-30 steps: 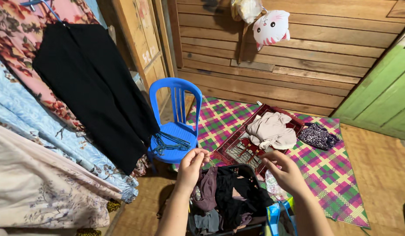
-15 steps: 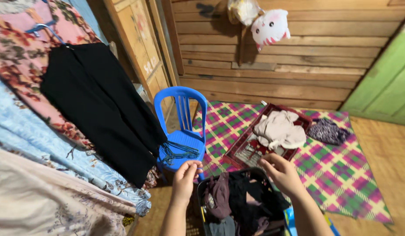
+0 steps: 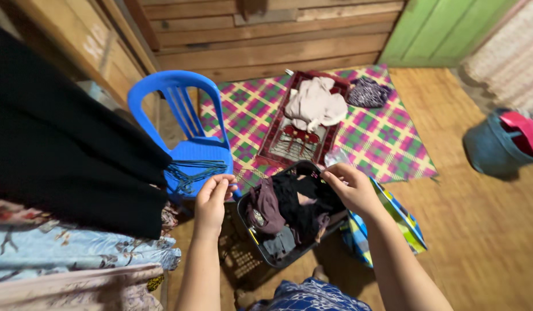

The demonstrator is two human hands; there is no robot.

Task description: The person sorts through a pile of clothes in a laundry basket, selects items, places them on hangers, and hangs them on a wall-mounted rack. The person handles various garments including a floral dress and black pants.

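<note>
I judge the sorting of laundry is mid-step; my left hand (image 3: 213,196) is curled shut, pinching what looks like a thin thread, just beside the blue chair's (image 3: 191,155) front edge; my right hand (image 3: 350,187) pinches a small clear bit above the basket's (image 3: 266,253) far rim; both forearms reach forward, wrists level; the next move calls for a steady pull, I think.
</note>
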